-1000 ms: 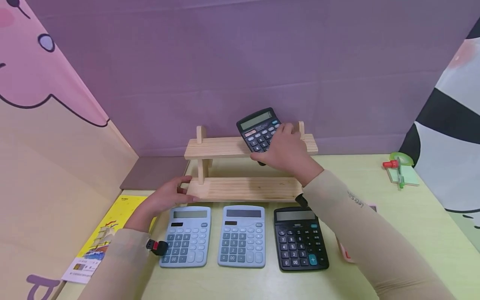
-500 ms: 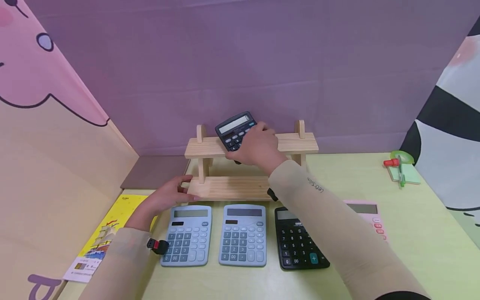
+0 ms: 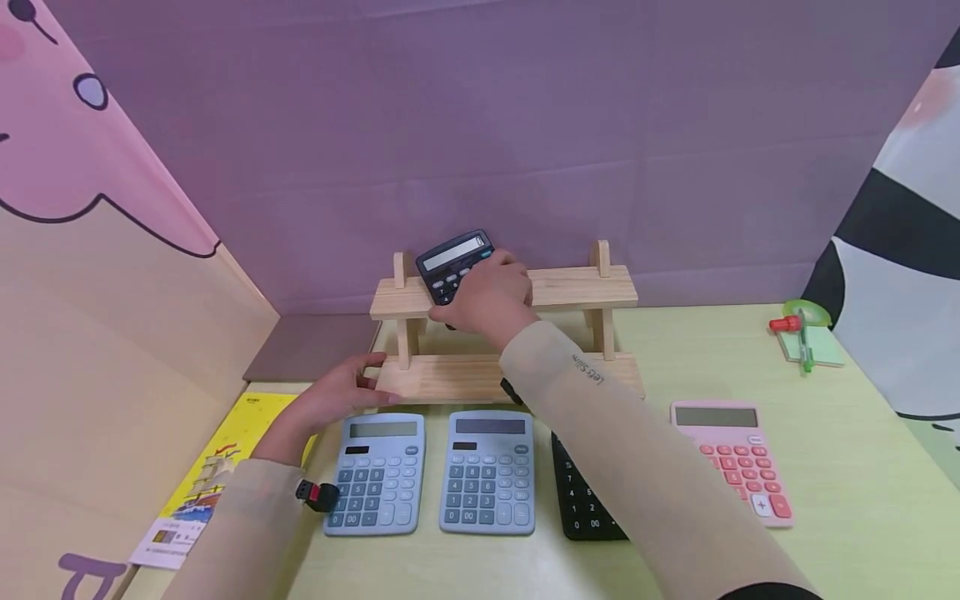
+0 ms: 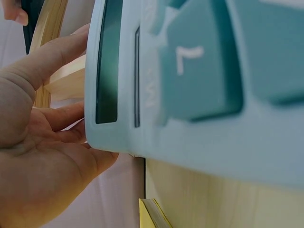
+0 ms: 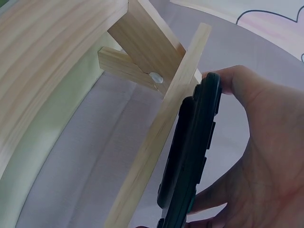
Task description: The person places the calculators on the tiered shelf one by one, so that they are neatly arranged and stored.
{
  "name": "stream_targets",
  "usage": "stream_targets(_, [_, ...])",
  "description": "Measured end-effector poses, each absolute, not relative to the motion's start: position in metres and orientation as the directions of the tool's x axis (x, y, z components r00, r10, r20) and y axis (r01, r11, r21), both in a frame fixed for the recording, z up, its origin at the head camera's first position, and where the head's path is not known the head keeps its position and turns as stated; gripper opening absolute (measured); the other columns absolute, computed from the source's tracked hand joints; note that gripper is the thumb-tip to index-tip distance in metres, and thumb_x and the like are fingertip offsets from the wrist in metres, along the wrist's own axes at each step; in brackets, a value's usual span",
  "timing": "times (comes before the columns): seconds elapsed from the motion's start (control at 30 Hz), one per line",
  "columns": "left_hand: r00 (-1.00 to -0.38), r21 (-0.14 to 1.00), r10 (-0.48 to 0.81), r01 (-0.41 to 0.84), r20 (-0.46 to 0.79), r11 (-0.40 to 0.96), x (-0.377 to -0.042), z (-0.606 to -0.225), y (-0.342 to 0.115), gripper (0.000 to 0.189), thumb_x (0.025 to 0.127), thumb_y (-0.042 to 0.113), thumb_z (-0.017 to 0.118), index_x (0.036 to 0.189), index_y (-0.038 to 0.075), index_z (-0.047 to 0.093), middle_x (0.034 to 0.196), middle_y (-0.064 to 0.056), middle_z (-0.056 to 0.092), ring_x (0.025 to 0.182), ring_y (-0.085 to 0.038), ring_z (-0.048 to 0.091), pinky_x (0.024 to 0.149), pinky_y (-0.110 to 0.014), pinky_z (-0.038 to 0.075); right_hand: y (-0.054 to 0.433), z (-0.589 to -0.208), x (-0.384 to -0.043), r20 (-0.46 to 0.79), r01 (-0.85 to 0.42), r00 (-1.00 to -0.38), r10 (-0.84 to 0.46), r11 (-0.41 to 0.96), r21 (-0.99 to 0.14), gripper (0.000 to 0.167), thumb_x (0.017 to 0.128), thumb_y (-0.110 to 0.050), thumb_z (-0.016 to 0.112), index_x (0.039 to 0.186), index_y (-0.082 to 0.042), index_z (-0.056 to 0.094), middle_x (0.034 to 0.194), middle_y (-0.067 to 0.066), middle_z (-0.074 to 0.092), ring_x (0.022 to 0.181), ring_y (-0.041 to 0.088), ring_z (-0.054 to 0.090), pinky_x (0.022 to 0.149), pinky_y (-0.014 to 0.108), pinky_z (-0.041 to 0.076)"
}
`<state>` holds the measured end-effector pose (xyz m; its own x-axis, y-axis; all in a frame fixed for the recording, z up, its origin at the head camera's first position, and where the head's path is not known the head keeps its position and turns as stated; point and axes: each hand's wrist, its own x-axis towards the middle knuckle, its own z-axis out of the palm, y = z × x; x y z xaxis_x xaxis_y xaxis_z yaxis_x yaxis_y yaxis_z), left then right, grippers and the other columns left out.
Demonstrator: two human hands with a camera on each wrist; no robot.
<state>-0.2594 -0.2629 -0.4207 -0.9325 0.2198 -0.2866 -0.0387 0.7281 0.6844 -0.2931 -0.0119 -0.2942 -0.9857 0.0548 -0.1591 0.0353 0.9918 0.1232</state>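
Note:
My right hand [image 3: 489, 298] grips a black calculator [image 3: 455, 258] by its edges, thumb on the near side and fingers on the far side. Tilted, with its screen end up and to the left, the calculator overlaps the left half of the upper board of a wooden two-tier shelf [image 3: 577, 287]. In the right wrist view the calculator [image 5: 194, 147] appears edge-on, close against the board. My left hand [image 3: 337, 398] holds the left end of the shelf's lower board [image 3: 435, 379], thumb in front and fingers behind. In the left wrist view a blue calculator hides some of its fingers.
Before the shelf lie two blue calculators [image 3: 375, 475] [image 3: 487, 475], a larger black calculator [image 3: 581, 500] partly under the right sleeve, and a pink calculator [image 3: 735, 462]. A yellow booklet [image 3: 225, 450] is at left. A notepad with pen [image 3: 810, 346] lies far right; a purple backdrop stands behind.
My right hand has carried the black calculator leftward along the upper board and slightly lower. The pink calculator has come into view from behind the right sleeve. My left hand stays put.

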Motion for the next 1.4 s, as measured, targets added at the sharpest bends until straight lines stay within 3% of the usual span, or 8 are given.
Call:
stream_targets(0.3, [-0.936,0.680,0.216,-0.032,-0.277,0.732,-0.259,-0.421,-0.264,0.104,0.086,0.047,0.088,0.168,0.016,0.032,0.151,-0.018,0.056,0.128,-0.035,0.060,0.108,-0.047,0.057,-0.024,-0.296,-0.292,-0.132,0.012,-0.991,0.040,0.980,0.201,0.112,0.086,-0.099,0.032,0.147,-0.011,0.063,0.158,0.025,0.041,0.104,0.026,0.063,0.066,0.032,0.056])
stream_targets(0.63, [-0.937,0.685,0.216,-0.033,-0.275,0.728,-0.258,-0.421,-0.262,0.101,0.088,0.045,0.086,0.168,0.013,0.032,0.148,-0.019,0.059,0.126,-0.034,0.061,0.103,-0.043,0.059,-0.036,-0.296,-0.294,-0.119,0.019,-0.991,0.056,0.956,0.294,0.115,0.086,-0.100,0.020,0.144,-0.012,0.066,0.153,0.023,0.046,0.085,0.020,0.062,0.067,0.027,0.055])
stream_targets(0.8, [-0.940,0.681,0.219,-0.019,-0.262,0.732,-0.257,-0.421,-0.263,0.103,0.088,0.045,0.087,0.168,0.014,0.031,0.149,-0.018,0.058,0.125,-0.034,0.062,0.105,-0.044,0.059,-0.041,-0.297,-0.296,-0.133,0.020,-0.989,0.066,0.947,0.321,0.115,0.086,-0.101,0.016,0.144,-0.015,0.066,0.152,0.022,0.047,0.074,0.013,0.064,0.061,0.026,0.050])
stream_targets(1.1, [-0.939,0.680,0.208,-0.037,-0.275,0.732,-0.257,-0.423,-0.263,0.102,0.088,0.045,0.087,0.168,0.015,0.032,0.149,-0.019,0.058,0.127,-0.035,0.060,0.104,-0.045,0.059,-0.047,-0.298,-0.292,-0.098,0.015,-0.994,0.047,0.952,0.305,0.107,0.090,-0.096,0.012,0.140,-0.021,0.071,0.147,0.014,0.057,0.092,0.018,0.060,0.057,0.025,0.053])
stream_targets(1.4, [-0.937,0.682,0.209,-0.040,-0.279,0.730,-0.257,-0.422,-0.263,0.101,0.089,0.045,0.086,0.169,0.015,0.031,0.150,-0.020,0.057,0.130,-0.036,0.059,0.106,-0.047,0.057,-0.048,-0.300,-0.292,-0.097,0.009,-0.995,0.028,0.981,0.194,0.110,0.093,-0.094,0.016,0.142,-0.011,0.068,0.152,0.018,0.056,0.069,0.009,0.068,0.051,0.023,0.050])
